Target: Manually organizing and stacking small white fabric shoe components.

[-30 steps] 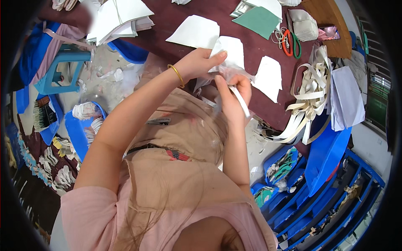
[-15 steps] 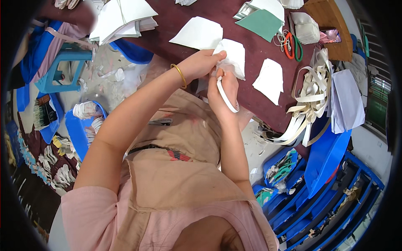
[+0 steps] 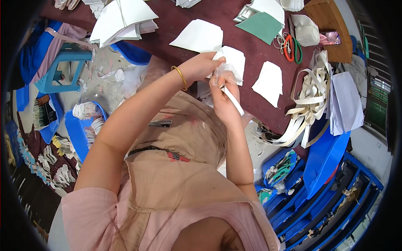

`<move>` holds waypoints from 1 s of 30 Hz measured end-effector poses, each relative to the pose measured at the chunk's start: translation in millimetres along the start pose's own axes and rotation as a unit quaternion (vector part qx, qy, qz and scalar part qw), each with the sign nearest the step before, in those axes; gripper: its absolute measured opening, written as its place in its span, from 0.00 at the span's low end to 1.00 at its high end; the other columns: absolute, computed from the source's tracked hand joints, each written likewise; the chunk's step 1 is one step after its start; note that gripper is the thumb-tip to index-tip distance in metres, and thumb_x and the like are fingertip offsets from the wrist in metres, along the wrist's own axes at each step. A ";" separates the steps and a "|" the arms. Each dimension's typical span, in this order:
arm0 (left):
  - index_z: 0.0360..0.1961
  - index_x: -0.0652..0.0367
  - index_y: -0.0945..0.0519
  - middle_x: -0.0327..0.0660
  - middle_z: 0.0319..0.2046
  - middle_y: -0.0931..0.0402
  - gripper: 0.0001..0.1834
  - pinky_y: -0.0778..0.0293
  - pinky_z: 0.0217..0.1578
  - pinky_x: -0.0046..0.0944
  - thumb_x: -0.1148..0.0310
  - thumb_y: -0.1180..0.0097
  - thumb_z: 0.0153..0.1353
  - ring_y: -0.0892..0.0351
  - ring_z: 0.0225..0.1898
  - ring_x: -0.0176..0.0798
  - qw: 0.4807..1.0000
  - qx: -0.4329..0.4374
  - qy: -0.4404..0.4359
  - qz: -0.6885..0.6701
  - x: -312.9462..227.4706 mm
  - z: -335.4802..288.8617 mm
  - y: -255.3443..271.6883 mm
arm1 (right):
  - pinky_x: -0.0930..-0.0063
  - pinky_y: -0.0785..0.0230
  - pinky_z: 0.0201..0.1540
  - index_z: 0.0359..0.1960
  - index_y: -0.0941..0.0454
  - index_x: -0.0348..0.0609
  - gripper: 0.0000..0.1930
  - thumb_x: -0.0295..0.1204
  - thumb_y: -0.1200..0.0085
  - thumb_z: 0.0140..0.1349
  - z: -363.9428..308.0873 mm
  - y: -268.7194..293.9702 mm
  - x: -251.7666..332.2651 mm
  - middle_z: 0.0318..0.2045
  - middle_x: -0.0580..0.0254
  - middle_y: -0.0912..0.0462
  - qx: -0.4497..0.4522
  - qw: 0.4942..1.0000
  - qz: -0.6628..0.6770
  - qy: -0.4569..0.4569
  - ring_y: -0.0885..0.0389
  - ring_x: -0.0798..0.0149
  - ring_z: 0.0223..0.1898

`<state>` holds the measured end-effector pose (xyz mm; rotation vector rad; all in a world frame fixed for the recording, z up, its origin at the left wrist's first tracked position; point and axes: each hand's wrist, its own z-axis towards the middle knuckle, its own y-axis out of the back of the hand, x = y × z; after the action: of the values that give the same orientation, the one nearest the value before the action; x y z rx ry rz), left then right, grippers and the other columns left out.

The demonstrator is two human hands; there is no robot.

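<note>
At the front edge of the dark red table (image 3: 259, 106), my left hand (image 3: 202, 67) pinches the left side of a white cut piece (image 3: 234, 60). Just below that piece, my right hand (image 3: 226, 94) is closed around a narrow white strip (image 3: 233, 101), whose end hangs out over the wrist. Crumpled clear plastic film (image 3: 225, 70) lies between the two hands, against the lower edge of the white piece. Which fingers hold the film I cannot tell. Another white cut piece (image 3: 199, 35) rests flat beyond my left hand, and a third white piece (image 3: 268, 83) lies to the right.
Stacked white pieces (image 3: 123, 21) stand at the far left, and a green piece (image 3: 260, 26) at the far right. Scissors with red and green handles (image 3: 293, 48) lie near bundled cream strips (image 3: 312, 90). A blue rack (image 3: 322, 209) and a turquoise stool (image 3: 67, 69) flank me.
My right hand has turned and its fingers have closed up toward the white piece. The strip, looped before, now hangs straighter. My left hand has hardly moved.
</note>
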<state>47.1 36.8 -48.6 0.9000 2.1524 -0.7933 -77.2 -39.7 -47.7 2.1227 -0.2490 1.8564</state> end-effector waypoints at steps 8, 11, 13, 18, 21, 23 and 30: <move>0.54 0.61 0.31 0.42 0.46 0.26 0.23 0.29 0.48 0.39 0.54 0.55 0.67 0.26 0.47 0.34 0.996 0.035 -0.043 -0.076 10.3 8.9 5.5 | 0.87 0.43 0.33 0.31 0.33 0.43 0.05 0.23 0.50 0.62 -8.4 -0.3 18.0 0.29 0.74 0.31 0.058 0.997 0.039 -0.020 0.37 0.81 0.30; 0.54 0.61 0.31 0.42 0.47 0.26 0.24 0.27 0.46 0.40 0.53 0.54 0.67 0.26 0.47 0.34 0.993 0.040 -0.021 -0.111 10.5 12.1 8.3 | 0.86 0.38 0.34 0.29 0.37 0.45 0.10 0.20 0.47 0.59 -17.5 -8.3 23.0 0.36 0.66 0.27 0.049 0.996 -0.008 0.069 0.32 0.78 0.32; 0.54 0.61 0.31 0.40 0.47 0.26 0.25 0.27 0.44 0.39 0.52 0.54 0.66 0.26 0.46 0.33 0.996 -0.004 -0.019 -0.087 3.0 3.2 2.6 | 0.88 0.38 0.30 0.27 0.38 0.46 0.12 0.20 0.45 0.58 -11.8 0.9 9.4 0.32 0.66 0.26 -0.063 0.994 0.089 0.013 0.33 0.80 0.28; 0.54 0.61 0.31 0.36 0.44 0.27 0.27 0.28 0.41 0.37 0.49 0.55 0.66 0.28 0.45 0.29 0.997 0.035 -0.012 -0.074 -6.0 -4.7 4.1 | 0.76 0.33 0.29 0.32 0.32 0.40 0.09 0.23 0.43 0.56 2.5 4.1 0.6 0.27 0.62 0.23 -0.111 0.993 -0.042 -0.021 0.26 0.70 0.27; 0.53 0.59 0.30 0.32 0.38 0.28 0.26 0.31 0.39 0.31 0.48 0.56 0.66 0.31 0.38 0.26 0.999 0.012 -0.018 -0.029 7.6 12.0 10.2 | 0.64 0.31 0.34 0.37 0.29 0.36 0.10 0.23 0.44 0.55 10.7 -5.4 9.2 0.29 0.52 0.23 -0.102 0.981 -0.164 0.008 0.23 0.53 0.31; 0.53 0.58 0.31 0.32 0.38 0.28 0.26 0.32 0.38 0.31 0.48 0.57 0.66 0.31 0.37 0.26 1.000 0.019 -0.011 -0.021 3.5 7.8 9.8 | 0.57 0.31 0.38 0.39 0.28 0.35 0.09 0.21 0.49 0.56 13.4 -9.3 14.3 0.33 0.44 0.23 -0.093 0.969 -0.226 0.020 0.24 0.43 0.36; 0.55 0.55 0.33 0.32 0.38 0.28 0.24 0.33 0.33 0.28 0.49 0.59 0.68 0.30 0.35 0.25 1.000 0.012 0.010 -0.025 -2.3 0.8 7.2 | 0.55 0.32 0.35 0.38 0.29 0.35 0.07 0.22 0.53 0.58 19.5 -11.7 14.5 0.31 0.42 0.23 -0.073 0.962 -0.260 0.031 0.24 0.42 0.34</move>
<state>54.2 39.5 -49.3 0.8728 2.1940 -0.8391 -53.0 -34.3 -36.9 1.8032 0.1700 1.5357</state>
